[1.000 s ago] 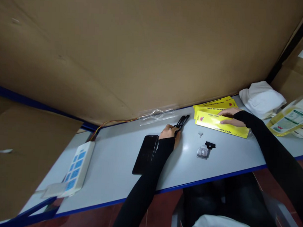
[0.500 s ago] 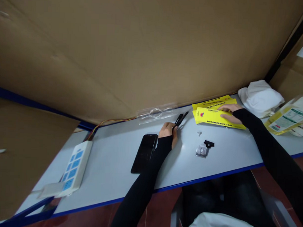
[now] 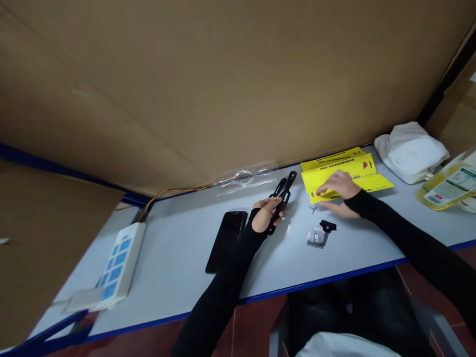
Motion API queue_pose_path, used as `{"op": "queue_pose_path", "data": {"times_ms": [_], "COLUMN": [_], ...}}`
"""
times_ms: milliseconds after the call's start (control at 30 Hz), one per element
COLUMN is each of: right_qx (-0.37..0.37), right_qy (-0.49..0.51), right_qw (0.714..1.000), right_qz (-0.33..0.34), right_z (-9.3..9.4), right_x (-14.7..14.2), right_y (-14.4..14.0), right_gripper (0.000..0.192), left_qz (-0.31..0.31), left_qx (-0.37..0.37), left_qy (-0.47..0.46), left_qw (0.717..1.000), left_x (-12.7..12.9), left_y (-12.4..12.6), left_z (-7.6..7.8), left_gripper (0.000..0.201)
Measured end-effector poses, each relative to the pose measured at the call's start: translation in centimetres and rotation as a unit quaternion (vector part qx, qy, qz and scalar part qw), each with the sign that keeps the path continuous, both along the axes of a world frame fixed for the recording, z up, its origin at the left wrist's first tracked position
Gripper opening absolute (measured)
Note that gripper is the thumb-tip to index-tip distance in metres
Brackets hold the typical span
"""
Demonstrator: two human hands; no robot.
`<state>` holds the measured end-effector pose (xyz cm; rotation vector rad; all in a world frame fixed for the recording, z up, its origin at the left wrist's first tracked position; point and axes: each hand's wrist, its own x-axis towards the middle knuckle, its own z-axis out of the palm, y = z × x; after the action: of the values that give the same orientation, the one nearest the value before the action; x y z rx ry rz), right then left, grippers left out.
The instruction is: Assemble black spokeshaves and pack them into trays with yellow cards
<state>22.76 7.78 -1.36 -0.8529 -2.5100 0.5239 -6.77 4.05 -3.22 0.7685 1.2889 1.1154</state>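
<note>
Hands are split between two things on the table [image 3: 172, 259]. Left hand [image 3: 267, 214] has its fingers wrapped round the near end of a black tool [image 3: 283, 189], its grip clamped on the handle, the far end jutting up and away toward the cardboard wall [image 3: 210, 84]. Right hand [image 3: 338, 184] pinches the near edge of a yellow card [image 3: 349, 177] — thumb under, fingers on top — and tilts it off the stack [image 3: 332, 158] of like cards behind.

To do this well, I would judge that the card should be kept pinched at one edge only, so that its printed face stays flat and unbent, and lifted clear of the cards below before it is drawn nearer. The tool is best held low on its handle, steady, with the free end pointed away from the other hand.

The tool is slim, matt black, with two arms lying close side by side; finer detail is too small to tell. The card is bright yellow, long and narrow, with dark lettering and a small red mark.

Between the hands, nearer the table's edge, lie a small metal piece [image 3: 317, 237] with a black clip [image 3: 327, 225] touching it, and a tiny screw [image 3: 312, 209] — all apart from both hands. A dark phone [image 3: 226, 240] lies just left of the left wrist.
</note>
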Motion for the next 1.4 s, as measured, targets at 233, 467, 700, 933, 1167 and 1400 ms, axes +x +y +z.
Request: {"op": "queue_pose_path", "data": {"times_ms": [233,467,700,933,1167,1400], "right_qx": [0.004,-0.029,-0.064,-0.162,-0.218,-0.104], "right_qy": [-0.027,-0.048,0.007,0.160,0.310,0.283], "right_qw": [0.991,0.991,0.994,0.972,0.900,0.914], "right_qz": [0.130,0.122,0.092,-0.052,-0.217,-0.272], "right_z": [-2.5,-2.4,-2.7,-3.0,0.0,0.2], "right_x": [-3.6,-3.4,-3.0,-3.0,-4.8,-6.9], "right_y": [-3.7,-2.9,-1.4,-1.1,-3.3,-3.8], "right_gripper": [0.059,0.048,0.047,0.036,0.056,0.049], "left_qz": [-0.027,-0.022,-0.030,-0.001,0.053,0.048], "left_qx": [0.031,0.074,0.098,0.100,0.130,0.129], "left_qy": [-0.048,-0.045,-0.048,-0.028,-0.062,-0.129], "left_qw": [0.998,0.996,0.994,0.995,0.988,0.982], "left_x": [1.0,2.1,2.7,3.4,7.1,8.4], "left_y": [-0.6,-1.0,-1.9,-2.0,-2.6,-2.9], "left_z": [0.4,0.4,0.9,-1.4,-2.2,-1.1], "left_gripper": [0.050,0.051,0.046,0.060,0.067,0.070]}}
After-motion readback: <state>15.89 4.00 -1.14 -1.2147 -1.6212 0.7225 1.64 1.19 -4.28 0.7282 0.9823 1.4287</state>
